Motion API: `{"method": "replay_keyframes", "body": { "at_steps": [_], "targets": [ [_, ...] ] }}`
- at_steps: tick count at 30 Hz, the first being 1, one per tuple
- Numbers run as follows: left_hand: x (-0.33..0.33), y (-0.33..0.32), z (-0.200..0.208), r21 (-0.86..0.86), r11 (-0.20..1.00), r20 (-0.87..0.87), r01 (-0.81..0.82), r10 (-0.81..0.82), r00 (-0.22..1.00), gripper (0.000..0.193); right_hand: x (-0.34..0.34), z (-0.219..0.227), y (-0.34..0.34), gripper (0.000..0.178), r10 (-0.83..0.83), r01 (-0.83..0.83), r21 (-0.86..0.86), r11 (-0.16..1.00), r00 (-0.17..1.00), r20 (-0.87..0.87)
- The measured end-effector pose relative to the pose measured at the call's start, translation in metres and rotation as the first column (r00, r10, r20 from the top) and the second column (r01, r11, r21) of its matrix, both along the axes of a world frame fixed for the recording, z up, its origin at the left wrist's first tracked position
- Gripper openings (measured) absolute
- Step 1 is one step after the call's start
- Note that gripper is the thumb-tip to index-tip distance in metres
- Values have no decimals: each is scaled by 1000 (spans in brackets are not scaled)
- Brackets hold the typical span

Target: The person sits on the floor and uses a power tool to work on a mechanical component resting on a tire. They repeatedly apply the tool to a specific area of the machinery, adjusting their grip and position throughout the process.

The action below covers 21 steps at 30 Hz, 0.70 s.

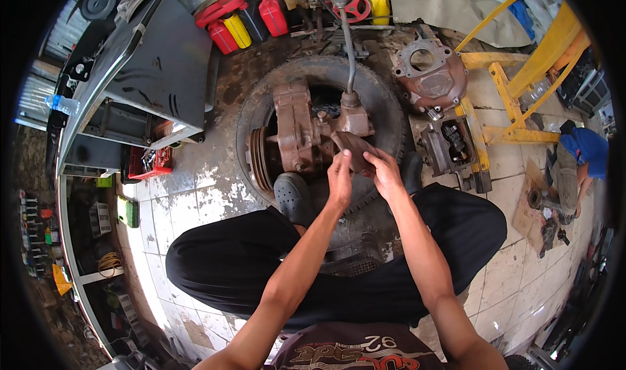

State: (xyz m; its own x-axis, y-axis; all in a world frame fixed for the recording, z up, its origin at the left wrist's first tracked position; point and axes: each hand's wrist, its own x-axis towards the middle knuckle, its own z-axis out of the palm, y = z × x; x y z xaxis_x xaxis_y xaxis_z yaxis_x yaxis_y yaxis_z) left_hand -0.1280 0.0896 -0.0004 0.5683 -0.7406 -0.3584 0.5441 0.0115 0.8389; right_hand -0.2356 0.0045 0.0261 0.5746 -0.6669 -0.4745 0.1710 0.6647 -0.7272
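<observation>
A flat, dark reddish-brown piece point(356, 149) is held between both my hands, over the near right side of a gearbox; I cannot tell its material. My left hand point(339, 179) grips its near left edge, fingers closed. On its right edge, my right hand point(387, 173) is closed too, thumb on top. The rusty brown gearbox point(295, 119) rests on a black tyre point(390, 96) lying flat on the floor. From the gearbox's far right part rises a long gear lever point(349, 50). A grooved pulley point(259, 158) sits at its left end.
To the right are a rusty bell housing point(430, 86), an opened case with gears point(454, 142) and a yellow metal stand point(501, 103). Another person in blue point(587, 149) works by cardboard point(525, 223). A grey metal bench point(153, 70) and red crate point(150, 163) stand left; jugs point(272, 14) behind.
</observation>
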Motion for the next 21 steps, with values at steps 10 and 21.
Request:
{"method": "replay_keyframes", "body": {
  "at_steps": [10, 21],
  "targets": [
    [-35, -3, -5, 178, 983, 577, -49, -64, 814, 51, 2, -39, 15, 28, -10, 43, 209, 977, 988, -156],
    [56, -74, -10, 399, 907, 912, -133, -376, 167, 49, 21, -50, -75, 33, -81, -146, -333, 932, 809, -582]
  ]
}}
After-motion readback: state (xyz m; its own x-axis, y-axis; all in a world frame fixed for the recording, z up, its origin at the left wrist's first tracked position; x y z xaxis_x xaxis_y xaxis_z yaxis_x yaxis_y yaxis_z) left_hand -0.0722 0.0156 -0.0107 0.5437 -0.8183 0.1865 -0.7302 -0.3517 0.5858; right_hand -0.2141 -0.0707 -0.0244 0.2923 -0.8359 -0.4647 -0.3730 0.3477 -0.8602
